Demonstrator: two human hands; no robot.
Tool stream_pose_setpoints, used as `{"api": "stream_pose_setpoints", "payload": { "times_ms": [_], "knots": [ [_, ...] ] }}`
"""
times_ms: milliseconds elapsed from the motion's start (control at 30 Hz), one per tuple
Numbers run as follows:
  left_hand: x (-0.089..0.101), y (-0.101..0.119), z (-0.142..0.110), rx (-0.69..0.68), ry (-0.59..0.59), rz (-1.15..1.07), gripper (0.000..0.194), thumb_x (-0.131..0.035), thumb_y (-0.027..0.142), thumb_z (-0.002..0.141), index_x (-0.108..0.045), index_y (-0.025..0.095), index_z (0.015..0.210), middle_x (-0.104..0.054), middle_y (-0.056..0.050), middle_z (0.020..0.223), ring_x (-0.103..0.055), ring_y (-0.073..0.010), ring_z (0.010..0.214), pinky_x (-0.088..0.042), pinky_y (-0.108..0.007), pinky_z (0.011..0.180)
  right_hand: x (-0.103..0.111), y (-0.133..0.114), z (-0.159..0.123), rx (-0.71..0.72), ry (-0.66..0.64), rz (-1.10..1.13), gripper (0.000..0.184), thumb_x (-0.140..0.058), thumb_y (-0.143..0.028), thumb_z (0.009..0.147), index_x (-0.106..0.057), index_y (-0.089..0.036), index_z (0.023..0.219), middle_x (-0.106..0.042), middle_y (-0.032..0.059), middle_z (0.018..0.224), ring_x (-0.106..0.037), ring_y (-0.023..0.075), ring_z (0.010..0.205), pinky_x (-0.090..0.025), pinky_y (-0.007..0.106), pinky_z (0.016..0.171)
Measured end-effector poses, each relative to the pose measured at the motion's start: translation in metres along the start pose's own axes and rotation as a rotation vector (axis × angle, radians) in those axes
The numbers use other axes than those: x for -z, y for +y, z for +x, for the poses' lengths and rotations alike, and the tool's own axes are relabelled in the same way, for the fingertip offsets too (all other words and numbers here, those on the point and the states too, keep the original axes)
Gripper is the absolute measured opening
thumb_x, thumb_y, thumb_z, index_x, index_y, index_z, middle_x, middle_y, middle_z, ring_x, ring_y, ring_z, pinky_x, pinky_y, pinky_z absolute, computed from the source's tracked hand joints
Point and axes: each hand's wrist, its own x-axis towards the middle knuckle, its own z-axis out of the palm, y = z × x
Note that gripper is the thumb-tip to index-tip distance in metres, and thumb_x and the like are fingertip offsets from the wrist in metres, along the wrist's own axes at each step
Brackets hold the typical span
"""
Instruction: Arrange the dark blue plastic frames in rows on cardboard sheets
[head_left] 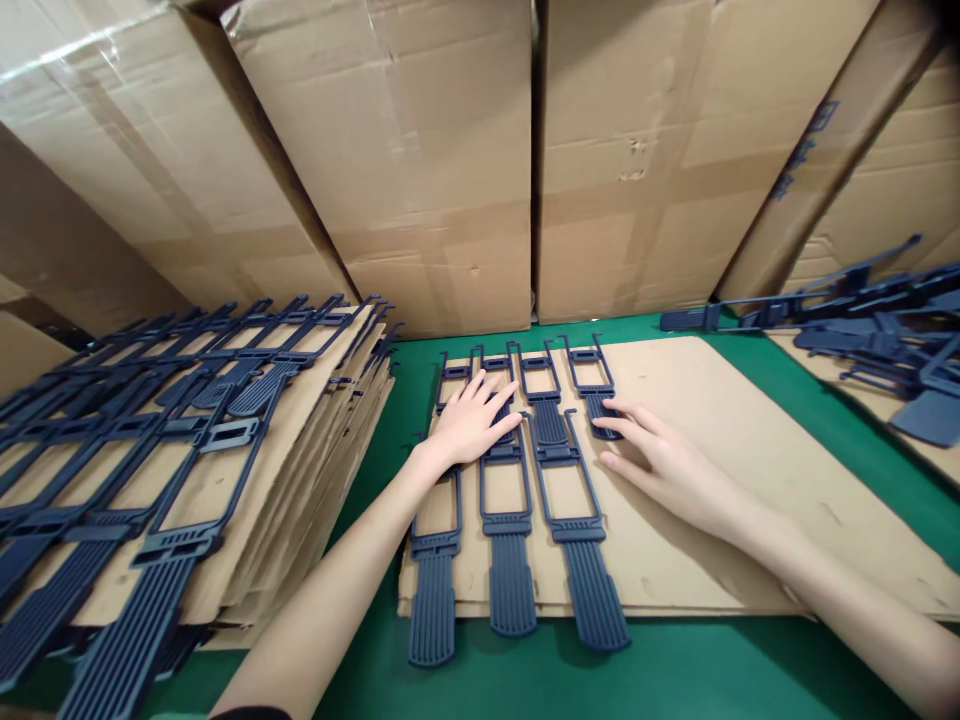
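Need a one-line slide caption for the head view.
Left hand and right hand over dark-blue ribbed plastic frames laid in two rows on flat brown cardboard.

Before you, a flat tan cardboard sheet [735,420] lies on the green tabletop [712,680]. Along its left part sit dark-blue plastic frames with ribbed tongues [512,585] in two rows, four behind three, the near tongues overhanging the front edge. On your left is a tan cardboard stack [315,480] topped with more frames; on your right, others lie on a second sheet [874,402]. Large brown cardboard boxes [435,200] stand behind.
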Motion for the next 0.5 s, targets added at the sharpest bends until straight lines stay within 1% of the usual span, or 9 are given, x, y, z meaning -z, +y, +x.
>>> {"api": "stream_pose_setpoints", "payload": {
  "times_ms": [100, 233, 300, 400, 500],
  "knots": [
    [0.0010, 0.0010, -0.0003, 0.006, 0.003, 0.004, 0.065, -0.017, 0.062, 0.091, -0.024, 0.027, 0.145, -0.022, -0.004, 0.152, -0.008, -0.0253, 0.141, -0.017, -0.046, 0.111, -0.0014, -0.0011, 0.0029, -0.007, -0.009, 0.033, 0.035, -0.040, -0.040, 0.090, -0.055, -0.021, 0.115, -0.040, 0.0108, 0.137, -0.043, 0.0256, 0.124, -0.040, 0.044, 0.102],
    [0.0023, 0.0022, -0.0008, 0.005, -0.007, 0.011, 0.064, -0.017, 0.062, 0.091, -0.024, 0.028, 0.145, -0.022, -0.004, 0.152, -0.007, -0.0252, 0.141, -0.017, -0.047, 0.111, 0.0013, -0.0024, 0.0014, -0.011, 0.001, 0.059, 0.032, -0.040, -0.038, 0.089, -0.056, -0.020, 0.112, -0.043, 0.0111, 0.132, -0.046, 0.0244, 0.121, -0.042, 0.043, 0.100],
    [0.0027, 0.0025, -0.0010, 0.003, -0.016, 0.011, 0.064, -0.017, 0.062, 0.091, -0.023, 0.028, 0.145, -0.021, -0.004, 0.152, -0.006, -0.0252, 0.141, -0.018, -0.047, 0.111, 0.0034, -0.0025, 0.0009, -0.004, -0.008, 0.065, 0.034, -0.041, -0.039, 0.089, -0.055, -0.022, 0.114, -0.042, 0.0104, 0.134, -0.045, 0.0248, 0.122, -0.042, 0.044, 0.101],
    [0.0025, 0.0025, -0.0011, 0.005, -0.017, 0.001, 0.064, -0.016, 0.062, 0.091, -0.023, 0.029, 0.145, -0.021, -0.004, 0.152, -0.006, -0.0251, 0.141, -0.017, -0.047, 0.111, 0.0057, -0.0022, 0.0012, -0.002, -0.046, 0.064, 0.038, -0.041, -0.042, 0.089, -0.053, -0.024, 0.120, -0.037, 0.0091, 0.140, -0.042, 0.0260, 0.126, -0.040, 0.045, 0.102],
    [0.0015, 0.0020, -0.0010, 0.008, -0.012, -0.013, 0.064, -0.017, 0.063, 0.091, -0.023, 0.030, 0.145, -0.021, -0.003, 0.152, -0.006, -0.0251, 0.141, -0.017, -0.047, 0.111, 0.0066, -0.0015, 0.0023, -0.002, -0.060, 0.050, 0.041, -0.042, -0.045, 0.088, -0.053, -0.024, 0.121, -0.036, 0.0087, 0.142, -0.039, 0.0267, 0.128, -0.038, 0.046, 0.104]
  ]
}}
